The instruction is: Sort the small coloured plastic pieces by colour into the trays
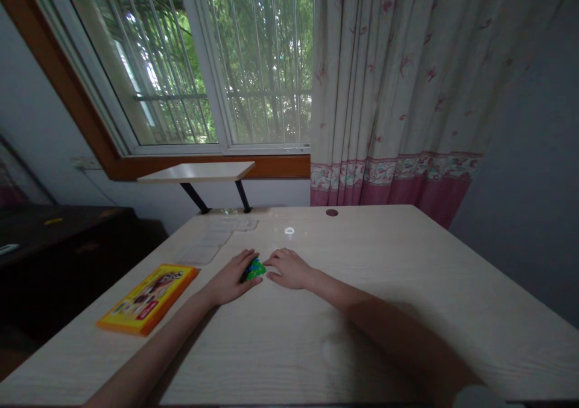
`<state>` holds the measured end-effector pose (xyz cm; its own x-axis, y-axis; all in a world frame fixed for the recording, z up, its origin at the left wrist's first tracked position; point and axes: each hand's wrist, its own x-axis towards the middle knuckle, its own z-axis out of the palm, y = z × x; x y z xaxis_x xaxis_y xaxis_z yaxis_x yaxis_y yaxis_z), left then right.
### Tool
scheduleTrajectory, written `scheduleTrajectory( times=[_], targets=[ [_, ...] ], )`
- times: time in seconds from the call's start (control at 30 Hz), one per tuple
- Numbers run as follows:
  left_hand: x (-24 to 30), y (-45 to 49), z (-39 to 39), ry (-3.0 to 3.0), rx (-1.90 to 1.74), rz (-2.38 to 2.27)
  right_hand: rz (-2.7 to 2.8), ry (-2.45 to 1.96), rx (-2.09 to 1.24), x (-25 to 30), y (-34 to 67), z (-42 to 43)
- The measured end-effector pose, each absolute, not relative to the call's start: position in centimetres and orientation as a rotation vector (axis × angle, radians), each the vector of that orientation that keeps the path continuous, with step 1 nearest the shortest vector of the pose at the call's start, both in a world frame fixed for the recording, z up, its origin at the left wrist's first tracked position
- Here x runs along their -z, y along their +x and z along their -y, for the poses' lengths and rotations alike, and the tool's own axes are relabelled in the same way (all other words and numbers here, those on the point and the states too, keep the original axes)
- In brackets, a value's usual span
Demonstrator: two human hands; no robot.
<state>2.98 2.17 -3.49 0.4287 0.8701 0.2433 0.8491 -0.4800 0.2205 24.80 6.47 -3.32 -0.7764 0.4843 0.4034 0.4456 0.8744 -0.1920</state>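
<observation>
My left hand (236, 278) is closed around a small green-and-blue patterned piece (256, 268), with the thumb at its near side and the fingers over its far left side. Part of the piece is covered by that hand, and its exact kind is too small to make out. Just to the right, my right hand (289, 269) rests low over the table with thumb and forefinger apart. Its fingertips point at the piece's right edge; whether they touch it I cannot tell. Both hands are near the middle of the pale wooden table (362, 329).
A flat yellow-orange box (147, 299) with printed pictures lies left of my left forearm. Behind it are clear plastic sheets or trays (205, 245). A raised shelf (199, 171) on black legs stands at the back left, and a dark round cap (332, 212) sits near the back edge.
</observation>
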Motion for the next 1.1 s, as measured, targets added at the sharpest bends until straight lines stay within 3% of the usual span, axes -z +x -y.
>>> scheduleTrajectory(
  times=[0.5, 1.1],
  targets=[
    [2.7, 7.3, -1.7, 2.558, -0.57, -1.428, 2.649, -0.53, -0.358, 2.0, 30.4, -7.2],
    [2.7, 15.7, -1.9, 2.636, -0.529, -1.013, 2.554, -0.713, -0.412, 2.7, 40.4, -6.8]
  ],
)
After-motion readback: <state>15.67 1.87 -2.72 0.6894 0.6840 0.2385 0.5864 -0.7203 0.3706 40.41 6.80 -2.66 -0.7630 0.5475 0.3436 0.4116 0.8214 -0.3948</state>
